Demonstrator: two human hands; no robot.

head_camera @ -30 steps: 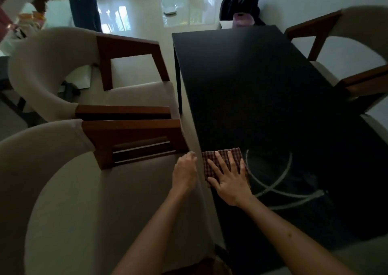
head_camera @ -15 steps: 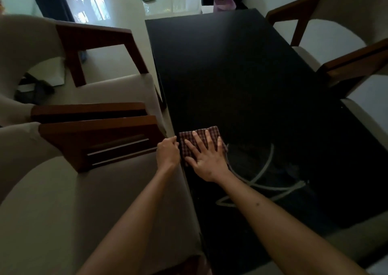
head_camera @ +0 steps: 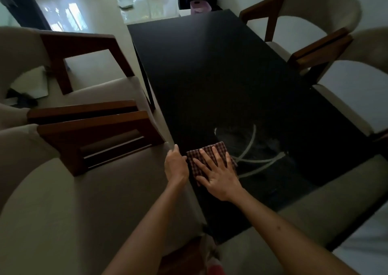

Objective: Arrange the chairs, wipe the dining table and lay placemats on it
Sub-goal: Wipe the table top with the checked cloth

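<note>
At the near left edge of the dark table (head_camera: 210,68) we press our right hand (head_camera: 218,175), fingers straight and spread, flat on the checked cloth (head_camera: 210,159), which has slid only slightly along the edge this past second. Our left hand (head_camera: 176,165) stays at the table edge, fingers seemingly curled over it, though the dim light hides them. Wet streaks (head_camera: 254,148) show wiping is underway; no placemats yet

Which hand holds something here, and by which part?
Neither grips. The right hand presses flat on the checked cloth; the left hand rests at the table edge.
</note>
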